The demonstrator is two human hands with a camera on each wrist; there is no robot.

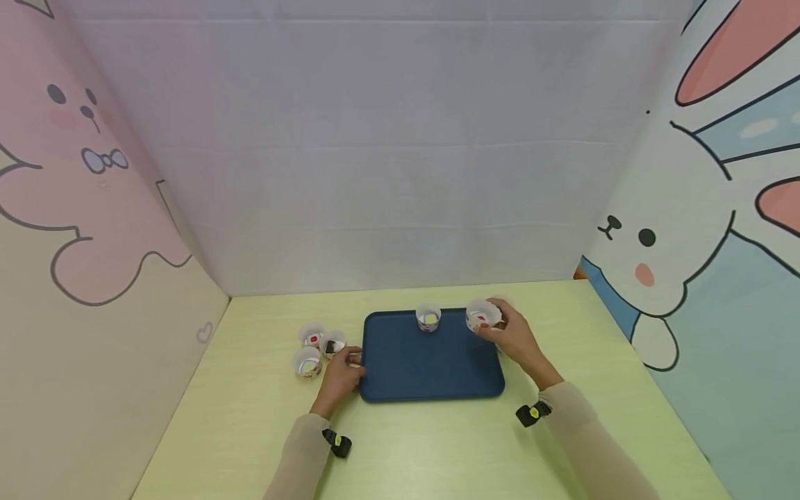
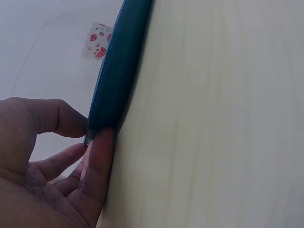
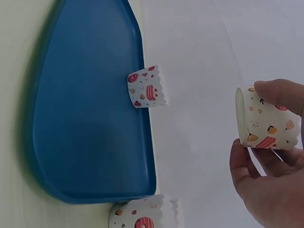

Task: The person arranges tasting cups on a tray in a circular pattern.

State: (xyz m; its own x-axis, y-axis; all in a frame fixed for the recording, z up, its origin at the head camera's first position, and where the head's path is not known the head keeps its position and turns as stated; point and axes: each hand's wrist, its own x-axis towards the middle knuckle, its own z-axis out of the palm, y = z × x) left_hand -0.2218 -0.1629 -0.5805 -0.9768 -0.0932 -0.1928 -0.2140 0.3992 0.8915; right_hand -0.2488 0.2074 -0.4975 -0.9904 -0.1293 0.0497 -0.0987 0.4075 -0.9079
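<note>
Pale bench (image 1: 412, 448), a tray (image 1: 431, 368) lying long side left-to-right: the right hand (image 1: 514, 338) holds a cup (image 1: 480, 316) raised near the tray's far right corner; the left hand (image 1: 340, 376) pinches its left edge.

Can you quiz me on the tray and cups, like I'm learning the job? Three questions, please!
1. How many paper cups stand together left of the blue tray?
2. True or false: the right hand is empty.
3. The left hand touches: (a) the right hand, (b) the wall, (c) the tray's edge.

Key: 1. Three. 2. False, it holds a paper cup. 3. (c).
</note>
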